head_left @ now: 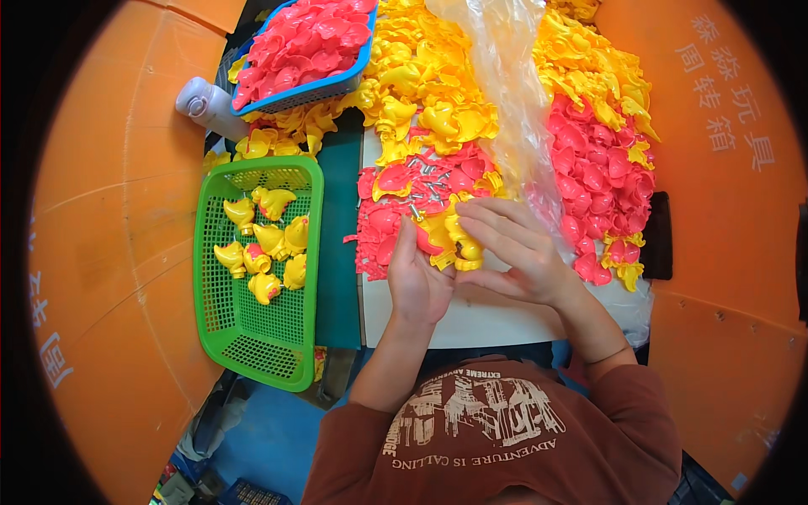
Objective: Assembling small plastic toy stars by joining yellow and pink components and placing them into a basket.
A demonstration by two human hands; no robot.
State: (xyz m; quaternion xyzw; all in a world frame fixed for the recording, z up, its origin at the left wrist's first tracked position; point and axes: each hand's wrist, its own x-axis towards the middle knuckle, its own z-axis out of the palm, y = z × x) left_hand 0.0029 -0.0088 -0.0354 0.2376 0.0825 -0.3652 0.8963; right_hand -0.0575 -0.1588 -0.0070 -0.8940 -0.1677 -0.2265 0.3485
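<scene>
Over the front of the white table, my two hands meet around glossy yellow plastic toy pieces. My left hand [422, 282], thumb raised, is closed at the left side of a yellow toy shell [436, 229] with a pink part at its edge. From the right, my right hand [526, 257] curls its fingers over a yellow toy piece [468, 246] and presses it against that shell. Its fingers hide part of the pieces. Just beyond my hands, small silvery metal pins [427, 181] lie scattered on pink shells [454, 172].
At left stands a green basket [313, 252] with several yellow bird-shaped toys [271, 240]. A blue basket [324, 87] of pink shells and a pale bottle [210, 107] are behind it. Yellow pieces [412, 55], clear plastic sheet [509, 93] and pink shells [589, 177] cover the far table. Orange panels [715, 210] flank both sides.
</scene>
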